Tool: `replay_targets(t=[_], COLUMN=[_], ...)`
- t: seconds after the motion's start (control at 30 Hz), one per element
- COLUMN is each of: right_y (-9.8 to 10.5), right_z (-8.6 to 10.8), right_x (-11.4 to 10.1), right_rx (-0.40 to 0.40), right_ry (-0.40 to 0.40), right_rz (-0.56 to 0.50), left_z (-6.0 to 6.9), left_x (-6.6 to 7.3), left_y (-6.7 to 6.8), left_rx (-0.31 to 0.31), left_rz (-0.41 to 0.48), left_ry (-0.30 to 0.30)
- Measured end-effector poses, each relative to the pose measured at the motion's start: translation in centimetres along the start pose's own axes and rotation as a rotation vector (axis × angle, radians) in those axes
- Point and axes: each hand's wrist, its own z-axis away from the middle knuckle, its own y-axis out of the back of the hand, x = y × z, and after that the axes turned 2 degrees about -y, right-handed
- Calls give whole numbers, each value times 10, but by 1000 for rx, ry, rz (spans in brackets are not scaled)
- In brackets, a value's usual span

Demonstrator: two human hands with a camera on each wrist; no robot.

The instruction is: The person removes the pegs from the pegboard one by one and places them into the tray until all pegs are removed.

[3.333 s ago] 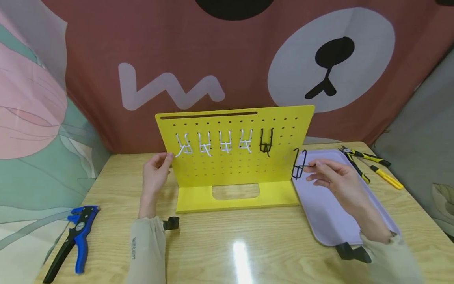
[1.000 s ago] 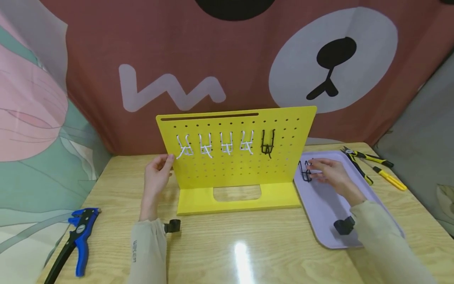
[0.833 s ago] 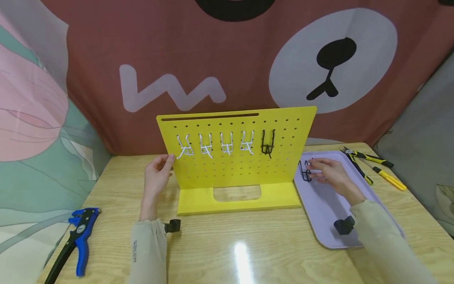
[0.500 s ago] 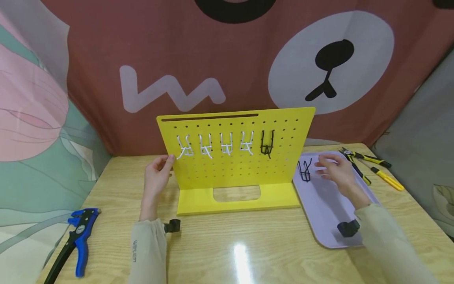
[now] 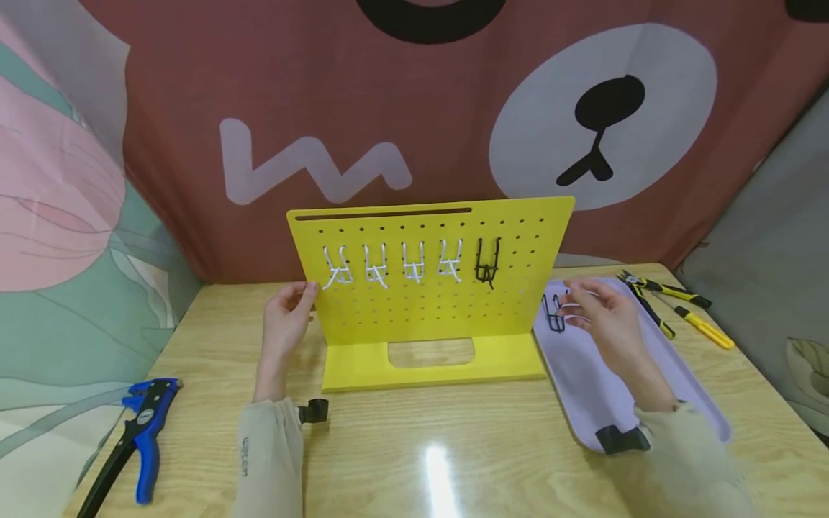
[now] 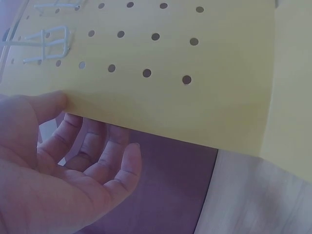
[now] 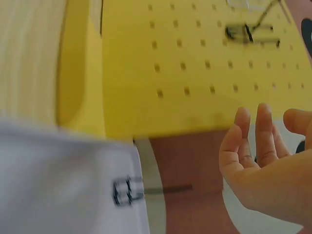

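Observation:
My left hand (image 5: 286, 316) grips the left edge of a yellow pegboard (image 5: 512, 208), thumb in front and fingers behind it, as the left wrist view also shows. Several white pegboard hooks (image 5: 376, 272) hang in a row on the board, with one black pegboard hook (image 5: 487, 272) at the row's right end. A loose black pegboard hook (image 5: 555, 321) lies in the lilac tray (image 5: 602, 388), partly covered by my fingertips in the head view. My right hand (image 5: 605, 316) hovers over the tray with relaxed fingers. Nothing is between them in the right wrist view.
Blue-and-black wire strippers (image 5: 145, 424) lie at the table's left. Beyond the tray on the right are yellow-and-black pliers (image 5: 676, 289) and a yellow-handled tool (image 5: 706, 327). A printed cloth (image 5: 453, 129) hangs close behind the board.
My right hand, earlier holding the black hook beside the board, has lowered it into the tray and let go. It drew back right, then shifted slightly left. My left hand keeps its place.

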Motion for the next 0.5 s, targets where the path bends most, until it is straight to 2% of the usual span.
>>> replay_targets(t=[0.17, 0.33, 0.5], right_y=[-20, -38, -58], right_z=[11, 9, 7], right_x=[10, 17, 12], right_rx=[-66, -96, -113], right_ry=[15, 24, 38], right_rz=[22, 56, 50], left_z=[-1, -1, 1], left_x=[-1, -1, -1], left_y=[-1, 0, 2], left_rx=[-4, -6, -15], left_rz=[4, -6, -6], left_ry=[-14, -10, 5])
